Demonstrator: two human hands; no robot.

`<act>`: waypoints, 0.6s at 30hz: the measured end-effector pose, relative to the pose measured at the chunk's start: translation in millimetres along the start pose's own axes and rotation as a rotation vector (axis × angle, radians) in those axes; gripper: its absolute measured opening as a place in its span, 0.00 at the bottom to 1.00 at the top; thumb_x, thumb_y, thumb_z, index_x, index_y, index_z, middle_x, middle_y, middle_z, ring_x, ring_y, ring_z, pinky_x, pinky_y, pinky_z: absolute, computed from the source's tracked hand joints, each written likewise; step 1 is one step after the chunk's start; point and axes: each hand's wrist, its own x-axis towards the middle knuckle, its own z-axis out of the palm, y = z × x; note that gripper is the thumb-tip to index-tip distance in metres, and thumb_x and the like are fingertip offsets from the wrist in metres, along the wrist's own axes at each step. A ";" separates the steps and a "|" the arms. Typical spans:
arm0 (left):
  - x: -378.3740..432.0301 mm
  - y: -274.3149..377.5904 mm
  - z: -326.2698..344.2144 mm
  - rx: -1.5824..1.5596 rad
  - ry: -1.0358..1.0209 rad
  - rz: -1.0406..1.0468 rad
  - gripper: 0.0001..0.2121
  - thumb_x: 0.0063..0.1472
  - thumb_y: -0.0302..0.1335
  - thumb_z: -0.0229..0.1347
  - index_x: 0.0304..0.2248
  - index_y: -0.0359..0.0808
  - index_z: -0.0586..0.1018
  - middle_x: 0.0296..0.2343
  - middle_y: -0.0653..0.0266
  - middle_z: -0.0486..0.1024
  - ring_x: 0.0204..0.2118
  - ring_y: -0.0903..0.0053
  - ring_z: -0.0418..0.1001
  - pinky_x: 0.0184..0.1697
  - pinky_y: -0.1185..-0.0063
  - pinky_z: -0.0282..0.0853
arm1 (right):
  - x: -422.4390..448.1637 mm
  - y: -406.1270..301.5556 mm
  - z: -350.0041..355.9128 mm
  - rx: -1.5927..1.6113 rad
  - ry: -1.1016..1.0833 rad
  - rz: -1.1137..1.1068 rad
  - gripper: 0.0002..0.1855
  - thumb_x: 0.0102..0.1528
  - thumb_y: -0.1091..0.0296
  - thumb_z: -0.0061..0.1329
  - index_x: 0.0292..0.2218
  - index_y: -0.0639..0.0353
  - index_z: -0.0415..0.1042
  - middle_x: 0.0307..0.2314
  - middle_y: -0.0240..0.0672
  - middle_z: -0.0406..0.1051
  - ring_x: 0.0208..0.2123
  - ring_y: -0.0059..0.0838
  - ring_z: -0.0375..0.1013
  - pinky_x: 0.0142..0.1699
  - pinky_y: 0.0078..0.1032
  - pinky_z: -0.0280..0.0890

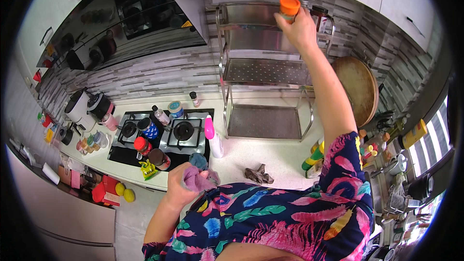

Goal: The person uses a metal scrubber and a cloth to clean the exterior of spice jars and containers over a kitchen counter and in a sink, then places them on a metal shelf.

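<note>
My right hand (300, 28) is raised to the top tier of a stainless steel rack (253, 70) and grips a jar with an orange lid (289, 5). Whether the jar rests on the shelf or hangs just above it, I cannot tell. Beside it on that tier stands a dark-lidded jar (319, 18), partly hidden behind the hand. My left hand (178, 185) clutches a crumpled purple cloth (196, 179) low in front of my body. A blue-grey cloth (198, 161) lies just beyond it on the counter edge. The rack's lower shelves are bare where visible.
A gas hob (183, 130) at left carries several jars, including a red-lidded jar (143, 145). A spray bottle with a pink top (214, 136) stands beside it. A crumpled brown cloth (259, 174) lies on the counter. At right are a round wooden board (353, 88) and several bottles.
</note>
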 end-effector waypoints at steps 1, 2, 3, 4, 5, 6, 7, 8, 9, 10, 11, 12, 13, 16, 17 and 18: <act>-2.2 1.6 1.9 0.028 -0.005 -0.017 0.10 0.51 0.24 0.64 0.19 0.31 0.75 0.16 0.62 0.68 0.17 0.73 0.67 0.21 0.77 0.59 | 12.8 14.8 10.9 -0.061 0.002 0.030 0.33 0.48 0.41 0.56 0.42 0.65 0.72 0.37 0.51 0.73 0.41 0.50 0.73 0.46 0.39 0.68; -4.8 2.4 3.6 0.045 -0.014 -0.026 0.10 0.51 0.24 0.63 0.19 0.31 0.75 0.16 0.61 0.68 0.17 0.73 0.67 0.21 0.77 0.59 | 23.9 30.9 17.7 -0.101 -0.016 0.057 0.34 0.47 0.40 0.55 0.42 0.65 0.72 0.37 0.51 0.73 0.41 0.50 0.73 0.46 0.39 0.68; -6.7 3.6 4.6 0.061 -0.024 -0.034 0.10 0.50 0.24 0.63 0.19 0.31 0.75 0.16 0.61 0.69 0.17 0.72 0.67 0.21 0.76 0.60 | 32.9 47.0 24.8 -0.140 -0.034 0.083 0.35 0.47 0.39 0.55 0.41 0.64 0.73 0.36 0.51 0.74 0.41 0.50 0.73 0.46 0.40 0.68; -10.4 4.5 -1.0 0.059 -0.043 -0.030 0.09 0.51 0.24 0.63 0.19 0.31 0.75 0.16 0.59 0.69 0.17 0.71 0.68 0.22 0.75 0.61 | 37.3 43.7 28.8 -0.166 -0.058 0.104 0.35 0.46 0.37 0.55 0.41 0.63 0.73 0.36 0.51 0.74 0.40 0.50 0.74 0.46 0.40 0.69; -14.6 2.0 -3.8 0.050 -0.028 -0.030 0.09 0.50 0.24 0.63 0.19 0.31 0.75 0.16 0.59 0.70 0.17 0.71 0.68 0.22 0.75 0.61 | 42.7 42.9 29.1 -0.196 -0.151 0.140 0.35 0.46 0.37 0.55 0.40 0.63 0.74 0.36 0.50 0.74 0.41 0.49 0.74 0.46 0.39 0.69; -20.4 0.6 -2.8 0.043 -0.014 -0.038 0.09 0.50 0.24 0.64 0.19 0.31 0.75 0.16 0.59 0.70 0.17 0.71 0.68 0.22 0.75 0.61 | 47.3 38.7 25.5 -0.223 -0.251 0.175 0.34 0.46 0.37 0.55 0.39 0.63 0.75 0.37 0.50 0.75 0.41 0.47 0.74 0.46 0.38 0.69; -23.9 -0.4 -2.1 0.036 0.000 -0.045 0.09 0.50 0.24 0.64 0.19 0.31 0.75 0.16 0.60 0.70 0.17 0.71 0.68 0.22 0.75 0.61 | 49.7 36.5 23.9 -0.252 -0.351 0.211 0.34 0.46 0.37 0.55 0.38 0.63 0.76 0.37 0.49 0.75 0.41 0.46 0.75 0.46 0.37 0.70; -25.3 0.2 -3.1 0.041 0.004 -0.073 0.09 0.50 0.24 0.64 0.19 0.31 0.75 0.16 0.60 0.70 0.18 0.71 0.68 0.22 0.75 0.61 | 50.9 40.2 27.8 -0.242 -0.294 0.153 0.32 0.46 0.35 0.54 0.35 0.61 0.78 0.34 0.46 0.77 0.39 0.45 0.76 0.45 0.36 0.70; -28.3 1.4 -6.6 0.047 0.002 -0.104 0.09 0.49 0.24 0.64 0.20 0.31 0.75 0.16 0.60 0.70 0.18 0.71 0.68 0.22 0.76 0.62 | 51.0 38.4 30.1 -0.271 -0.331 0.124 0.32 0.46 0.35 0.54 0.34 0.60 0.78 0.33 0.46 0.77 0.39 0.45 0.76 0.45 0.36 0.70; -31.3 1.8 -8.5 0.052 -0.001 -0.135 0.09 0.49 0.24 0.64 0.20 0.31 0.75 0.16 0.60 0.70 0.18 0.72 0.68 0.22 0.76 0.62 | 52.9 37.4 30.8 -0.300 -0.366 0.095 0.32 0.46 0.35 0.54 0.34 0.60 0.78 0.33 0.46 0.77 0.39 0.45 0.76 0.44 0.36 0.70; -34.9 0.8 -8.1 0.043 0.004 -0.157 0.09 0.49 0.24 0.65 0.20 0.31 0.75 0.16 0.60 0.71 0.18 0.72 0.68 0.22 0.76 0.62 | 53.1 37.1 30.9 -0.330 -0.401 0.065 0.31 0.46 0.35 0.54 0.34 0.59 0.78 0.32 0.46 0.77 0.38 0.45 0.76 0.44 0.36 0.70; -37.4 -0.6 -9.3 0.036 0.009 -0.171 0.09 0.48 0.24 0.65 0.20 0.31 0.75 0.16 0.61 0.71 0.18 0.72 0.69 0.22 0.76 0.62 | 51.9 29.3 31.2 -0.352 -0.368 0.090 0.28 0.46 0.37 0.55 0.32 0.57 0.79 0.31 0.45 0.77 0.38 0.44 0.76 0.44 0.36 0.71; -40.1 -1.5 -10.5 0.029 0.014 -0.184 0.09 0.48 0.24 0.65 0.20 0.31 0.75 0.16 0.61 0.71 0.18 0.72 0.69 0.22 0.76 0.62 | 51.0 27.5 33.9 -0.350 -0.380 0.083 0.28 0.45 0.38 0.56 0.32 0.57 0.79 0.31 0.45 0.77 0.38 0.44 0.76 0.44 0.36 0.71; -42.6 -2.5 -8.6 0.052 -0.011 -0.161 0.09 0.49 0.24 0.65 0.21 0.32 0.75 0.18 0.57 0.71 0.19 0.62 0.70 0.23 0.73 0.64 | 50.9 22.3 40.7 -0.382 -0.361 0.133 0.28 0.43 0.41 0.59 0.34 0.58 0.79 0.34 0.45 0.77 0.39 0.42 0.77 0.45 0.34 0.71; -42.6 -2.5 -6.9 0.050 -0.014 -0.145 0.09 0.49 0.24 0.65 0.21 0.32 0.75 0.18 0.57 0.71 0.19 0.62 0.70 0.23 0.73 0.64 | 51.3 27.7 48.2 -0.384 -0.356 0.141 0.28 0.43 0.41 0.59 0.35 0.58 0.79 0.34 0.45 0.77 0.40 0.41 0.77 0.45 0.33 0.71; -40.4 -2.2 -5.0 0.037 -0.031 -0.141 0.09 0.49 0.24 0.65 0.21 0.32 0.75 0.18 0.57 0.71 0.19 0.62 0.70 0.23 0.73 0.64 | 52.9 41.6 57.2 -0.398 -0.346 0.155 0.28 0.43 0.41 0.60 0.35 0.59 0.79 0.34 0.45 0.77 0.40 0.41 0.77 0.45 0.33 0.71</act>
